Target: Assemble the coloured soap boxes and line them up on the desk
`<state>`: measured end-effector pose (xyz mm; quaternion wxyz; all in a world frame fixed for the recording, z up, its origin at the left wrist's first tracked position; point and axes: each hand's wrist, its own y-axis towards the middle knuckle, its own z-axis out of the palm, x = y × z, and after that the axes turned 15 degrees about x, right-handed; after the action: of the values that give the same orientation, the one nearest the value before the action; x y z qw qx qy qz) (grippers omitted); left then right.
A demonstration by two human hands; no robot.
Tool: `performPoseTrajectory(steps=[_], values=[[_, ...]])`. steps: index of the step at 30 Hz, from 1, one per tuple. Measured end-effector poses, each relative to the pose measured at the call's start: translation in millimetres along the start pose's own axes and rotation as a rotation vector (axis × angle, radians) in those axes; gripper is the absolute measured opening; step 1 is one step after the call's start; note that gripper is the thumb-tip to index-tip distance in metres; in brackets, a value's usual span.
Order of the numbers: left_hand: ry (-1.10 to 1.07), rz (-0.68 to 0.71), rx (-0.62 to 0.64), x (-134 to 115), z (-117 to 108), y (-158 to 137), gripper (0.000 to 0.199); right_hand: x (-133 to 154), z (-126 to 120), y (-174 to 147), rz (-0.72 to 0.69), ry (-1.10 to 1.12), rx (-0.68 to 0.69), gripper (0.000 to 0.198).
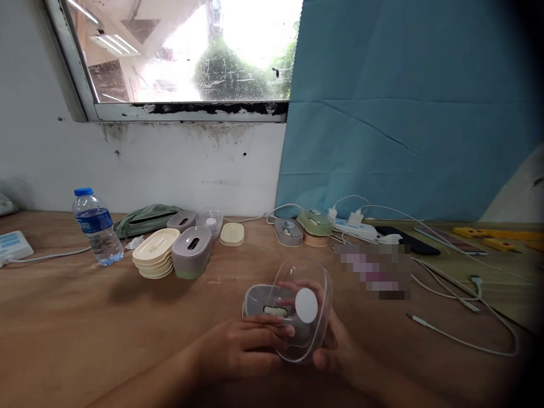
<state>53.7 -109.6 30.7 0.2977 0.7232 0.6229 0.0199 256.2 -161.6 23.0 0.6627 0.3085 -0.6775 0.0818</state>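
My right hand (338,343) holds a clear plastic cover (297,354), tilted, with its fingers behind the clear wall and the thumb at the near edge. A round white sticker (306,305) is on the cover. Partly behind it is a grey oval-cornered box (257,297) with a pale insert in the slot of its top. My left hand (250,345) lies across the near side of the grey box, fingers stretched out, their tips close to the cover. Whether those tips press on the cover or only on the box, I cannot tell.
Behind to the left stand stacked cream lids (155,246), a lilac box (192,252), another clear cover (211,221) and a water bottle (97,226). A single cream lid (232,234), a grey box (289,231) and a green-topped box (315,224) sit farther back. White cables (471,343) lie right.
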Motion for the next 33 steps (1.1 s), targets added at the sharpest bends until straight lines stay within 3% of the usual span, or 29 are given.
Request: performPoseTrajectory(steps=[2, 6, 12, 15, 19, 23, 33], values=[[0.093, 0.006, 0.076, -1, 0, 2, 0.025, -2, 4, -3, -0.001, 0.079, 0.012, 0.082], [0.169, 0.013, 0.046, 2, -1, 2, 0.03, -6, 2, 0, -0.059, 0.022, -0.058, 0.079], [-0.031, -0.202, -0.38, 24, -2, -15, 0.041, -5, -20, 2, -0.079, -0.553, -0.294, 0.08], [-0.216, -0.213, -0.455, 36, -4, -19, 0.041, 0, -25, -1, -0.082, -0.794, -0.307, 0.084], [-0.352, -0.17, -0.404, 41, -3, -18, 0.056, 13, -20, -2, -0.112, -0.981, -0.17, 0.08], [-0.331, -0.154, -0.288, 36, 1, -16, 0.076, 23, -20, 0, -0.118, -1.101, -0.051, 0.075], [-0.229, -0.352, -0.295, 41, 2, -20, 0.075, 15, -33, 1, -0.041, -0.954, -0.007, 0.071]])
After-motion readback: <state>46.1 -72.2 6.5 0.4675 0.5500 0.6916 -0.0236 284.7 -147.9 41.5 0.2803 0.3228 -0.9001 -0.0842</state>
